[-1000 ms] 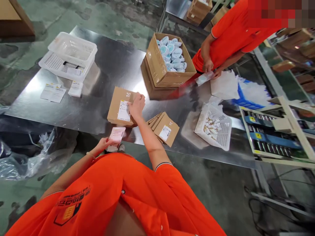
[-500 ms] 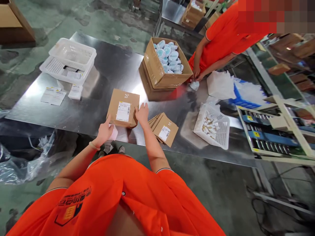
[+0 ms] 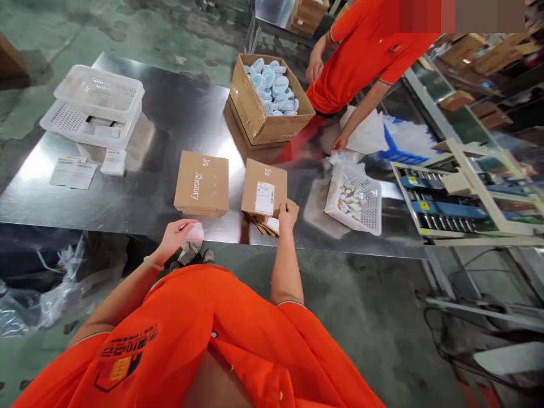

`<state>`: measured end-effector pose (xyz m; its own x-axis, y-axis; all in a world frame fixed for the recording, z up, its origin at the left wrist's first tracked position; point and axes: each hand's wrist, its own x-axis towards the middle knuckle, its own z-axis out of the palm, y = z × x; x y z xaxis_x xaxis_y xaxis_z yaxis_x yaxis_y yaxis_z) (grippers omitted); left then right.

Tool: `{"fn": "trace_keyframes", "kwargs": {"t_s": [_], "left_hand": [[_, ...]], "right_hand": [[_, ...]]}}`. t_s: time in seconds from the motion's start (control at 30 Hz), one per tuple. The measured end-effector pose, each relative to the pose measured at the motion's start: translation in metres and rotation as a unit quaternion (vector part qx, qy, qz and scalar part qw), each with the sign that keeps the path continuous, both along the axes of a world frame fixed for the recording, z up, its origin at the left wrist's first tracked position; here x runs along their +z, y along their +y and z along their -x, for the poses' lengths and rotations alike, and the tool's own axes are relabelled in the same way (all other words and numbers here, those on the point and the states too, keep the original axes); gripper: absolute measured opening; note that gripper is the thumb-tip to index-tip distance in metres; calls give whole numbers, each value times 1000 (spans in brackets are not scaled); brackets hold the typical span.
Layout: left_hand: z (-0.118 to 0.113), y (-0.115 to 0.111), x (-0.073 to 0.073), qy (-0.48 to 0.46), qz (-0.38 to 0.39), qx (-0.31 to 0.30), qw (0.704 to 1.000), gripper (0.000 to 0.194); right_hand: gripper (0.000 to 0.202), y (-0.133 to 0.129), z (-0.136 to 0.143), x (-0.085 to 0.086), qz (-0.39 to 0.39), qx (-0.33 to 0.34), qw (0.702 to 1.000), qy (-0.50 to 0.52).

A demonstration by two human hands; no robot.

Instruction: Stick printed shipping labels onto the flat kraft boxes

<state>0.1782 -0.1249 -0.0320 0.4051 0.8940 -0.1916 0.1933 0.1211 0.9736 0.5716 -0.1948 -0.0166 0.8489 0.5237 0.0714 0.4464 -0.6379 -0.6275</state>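
Note:
My left hand (image 3: pixel 177 237) is closed on a pinkish-white strip of labels (image 3: pixel 193 241) that hangs past the table's front edge. Just beyond it lies a stack of flat brown cartons (image 3: pixel 202 181), its top one printed and bare of any label. My right hand (image 3: pixel 288 217) grips the lower right edge of a flat carton (image 3: pixel 250 190) with a white label (image 3: pixel 264 198) on its face. That carton lies over a fanned pile of other flat cartons (image 3: pixel 260 225), which it mostly covers.
A big cardboard box (image 3: pixel 272 133) of round white-and-blue packs stands behind. White baskets (image 3: pixel 96 107) and label sheets (image 3: pixel 74 173) lie left. To the right are a basket of small wrapped items (image 3: pixel 372 201), a blue crate (image 3: pixel 391 141) and a co-worker's hand (image 3: pixel 339 143).
The labelled carton has moved right from the top of the stack onto the pile, in my right hand. My left hand has drawn back from the stack. The co-worker's hands have moved apart.

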Motion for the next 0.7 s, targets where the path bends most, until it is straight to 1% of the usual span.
{"fn": "trace_keyframes", "kwargs": {"t_s": [0.03, 0.07, 0.1, 0.13, 0.17, 0.2, 0.23, 0.27, 0.3, 0.33, 0.4, 0.43, 0.47, 0.5, 0.53, 0.6, 0.67, 0.7], "left_hand": [[5, -5, -1, -14, 34, 0, 999, 48], [8, -9, -1, -29, 70, 0, 997, 53], [9, -13, -1, -49, 103, 4, 993, 60], [9, -17, 0, -73, 133, 9, 988, 68], [8, -19, 1, -99, 156, 17, 983, 75], [6, -19, 2, -123, 173, 27, 977, 79], [5, -17, 3, -142, 185, 43, 971, 80], [4, -13, 2, -157, 194, 67, 966, 78], [5, -8, 2, -163, 203, 98, 961, 74], [6, -2, 0, -159, 214, 135, 954, 69], [12, 10, -3, -130, 248, 215, 936, 57], [14, 14, -4, -114, 268, 246, 925, 55], [16, 15, -4, -106, 286, 259, 916, 56], [16, 13, -3, -107, 297, 254, 914, 61], [15, 9, -1, -116, 300, 234, 918, 69], [10, -2, 5, -139, 273, 166, 937, 85], [4, -13, 13, -144, 217, 100, 960, 96], [1, -16, 16, -139, 190, 80, 969, 96]], "right_hand": [[42, -12, 1, 3, 25, -30, 999, -10], [44, -20, 10, 4, 41, -34, 999, -7], [46, -24, 28, 3, 42, 0, 999, 15], [45, -25, 52, 0, 27, 80, 995, 56], [40, -23, 82, -5, 6, 188, 974, 123], [36, -19, 113, -12, -6, 314, 925, 214], [38, -15, 144, -20, -10, 416, 860, 296], [37, -12, 172, -28, -3, 465, 812, 353], [32, -9, 194, -34, 8, 477, 785, 395], [30, -8, 211, -39, 16, 470, 772, 428], [26, -5, 226, -41, 12, 421, 779, 464], [27, -3, 227, -38, -1, 397, 788, 471], [31, 0, 225, -33, -17, 378, 798, 470], [36, 4, 222, -27, -33, 361, 808, 463], [36, 9, 219, -21, -44, 347, 820, 452], [29, 22, 215, -8, -54, 333, 837, 431], [25, 34, 214, 1, -62, 337, 838, 425], [25, 39, 215, 4, -66, 340, 834, 429]]}}
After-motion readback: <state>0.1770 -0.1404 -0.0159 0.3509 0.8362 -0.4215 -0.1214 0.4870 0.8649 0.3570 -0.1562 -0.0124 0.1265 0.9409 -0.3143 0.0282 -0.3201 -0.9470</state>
